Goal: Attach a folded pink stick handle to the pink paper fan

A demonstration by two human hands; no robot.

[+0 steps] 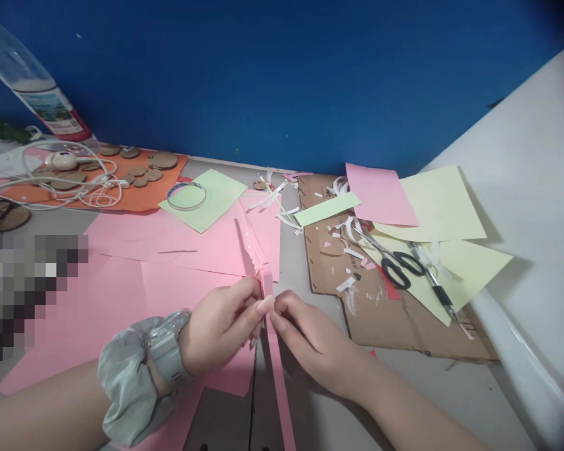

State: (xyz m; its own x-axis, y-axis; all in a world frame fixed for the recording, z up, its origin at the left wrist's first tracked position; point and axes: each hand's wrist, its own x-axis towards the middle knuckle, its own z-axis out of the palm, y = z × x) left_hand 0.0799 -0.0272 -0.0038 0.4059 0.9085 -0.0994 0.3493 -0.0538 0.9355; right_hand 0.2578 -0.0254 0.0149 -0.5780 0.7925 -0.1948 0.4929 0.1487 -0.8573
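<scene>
A long pink paper strip (279,388) runs from the near edge of view up between my two hands. Its upper part is a folded, zigzag-edged length (254,245) that points away from me. My left hand (228,322) pinches the strip between thumb and fingers, close to where the folded part begins. Just to the right, my right hand (313,341) is closed with thumb and forefinger on the same strip. Pink paper sheets (117,300) lie under and beside my left hand.
Black-handled scissors (399,266) and a pen (437,288) rest on cardboard (395,329) and pale yellow paper (470,266) at right. A tape roll (187,207) sits on green paper (209,216). A bottle (42,94) stands back left, near cardboard discs (162,160) and white earphones (106,185).
</scene>
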